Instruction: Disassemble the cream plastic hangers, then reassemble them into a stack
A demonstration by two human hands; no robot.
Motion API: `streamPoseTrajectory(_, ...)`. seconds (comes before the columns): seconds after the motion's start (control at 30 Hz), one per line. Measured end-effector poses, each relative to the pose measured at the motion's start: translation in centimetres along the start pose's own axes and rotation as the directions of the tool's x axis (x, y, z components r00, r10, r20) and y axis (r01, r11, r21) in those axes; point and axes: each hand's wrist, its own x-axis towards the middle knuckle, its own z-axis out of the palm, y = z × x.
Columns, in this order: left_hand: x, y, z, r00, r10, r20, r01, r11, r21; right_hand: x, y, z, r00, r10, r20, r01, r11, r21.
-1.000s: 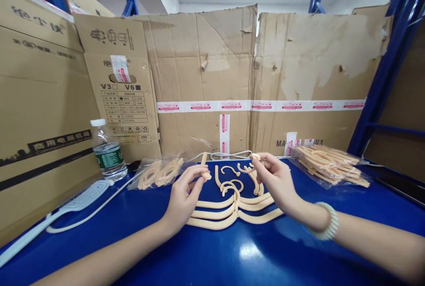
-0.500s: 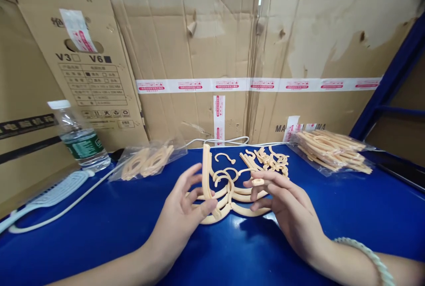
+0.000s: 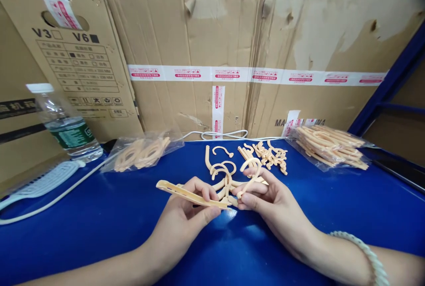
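My left hand [image 3: 194,213] pinches a beige plastic hanger arm [image 3: 186,194], which points left with its hollow side showing. Between the thumb and fingers of my right hand [image 3: 268,195] is a beige hanger hook [image 3: 255,173], its curve upward and its knobbed end low, facing the arm's inner end. Hook and arm are apart. Behind the hands lie several assembled beige hangers [image 3: 227,179], partly hidden by my fingers. A loose hook [image 3: 223,148] and a loose hanger arm [image 3: 208,160] rest just beyond them.
A pile of hooks [image 3: 270,155] lies at the back. Bagged hanger parts [image 3: 332,144] sit at right, another clear bag [image 3: 142,153] at left. A water bottle [image 3: 71,133], a pale blue hairbrush [image 3: 49,182] and a white cable [image 3: 66,195] are at left. Cardboard [image 3: 186,109] stands behind.
My left hand has tilted the hanger arm from upright to nearly level, pointing left. My right hand has moved closer, and its hook now shows with the curve up. The view has shifted slightly.
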Motion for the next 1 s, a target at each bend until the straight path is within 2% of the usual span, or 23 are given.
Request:
streamPoseTrajectory(0.17,-0.1,0.4,0.2,0.998,-0.017,-0.062,0.017,1.0,0.001,-0.5,-0.2,0.5,0.99,0.074,0.123,-0.073,0.997,-0.015)
streamPoseTrajectory(0.37,-0.5,0.4,0.3,0.999,-0.035,0.008,0.036,0.997,-0.073,-0.8,-0.4,1.0,0.958,0.175,0.226,-0.194,0.979,0.064)
streamPoseTrajectory(0.5,-0.9,0.3,0.3,0.998,-0.012,0.069,0.017,0.997,-0.075,-0.9,-0.2,0.9,0.959,0.183,0.216,-0.203,0.976,0.074)
streamPoseTrajectory(0.77,-1.1,0.7,0.1,0.992,0.088,0.09,-0.096,0.992,0.088,-0.9,-0.3,1.1,0.958,0.171,0.229,-0.196,0.976,0.092)
streamPoseTrajectory(1.0,-1.1,0.8,-0.1,0.992,0.1,0.083,-0.117,0.966,0.231,-0.7,0.2,1.0,0.974,0.147,0.172,-0.157,0.987,0.043)
